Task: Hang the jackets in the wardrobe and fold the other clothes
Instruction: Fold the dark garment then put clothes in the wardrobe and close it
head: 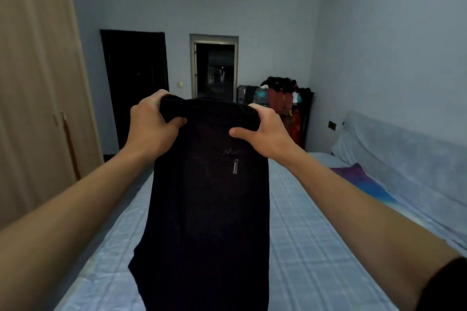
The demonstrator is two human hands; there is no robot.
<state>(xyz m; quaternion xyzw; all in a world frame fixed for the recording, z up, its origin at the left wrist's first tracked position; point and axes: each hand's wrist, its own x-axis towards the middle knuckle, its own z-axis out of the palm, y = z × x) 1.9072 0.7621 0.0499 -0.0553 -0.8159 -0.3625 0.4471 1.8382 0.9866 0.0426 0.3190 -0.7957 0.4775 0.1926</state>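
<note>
The fingers [174, 122] of the left hand [149, 121] curl over the top edge of a black garment [209, 197], the thumb pressed against the cloth below, so the corner is bunched and pinched in a closed grip. The right hand [265, 131] grips the other top corner the same way: its fingers are wrapped behind the fabric and mostly hidden, and the thumb lies flat across the front, pointing toward the left hand. Both hands sit at about the same height, near each other, with the top hem stretched between them.

The garment hangs straight down from the hands, its long axis vertical, top edge up and lower part running out of the bottom of the view. A small metal zip pull [235, 166] hangs on its front, just below the right thumb. It is held in the air above the bed [316, 235], which carries a pale blue checked sheet.

Both forearms are bare and stretched forward, rising from the lower corners toward the middle; a dark sleeve edge shows at the right arm.

A beige wardrobe [38, 83] stands closed at the left. At the far wall a rack [288, 101] holds a heap of mixed clothes.
</note>
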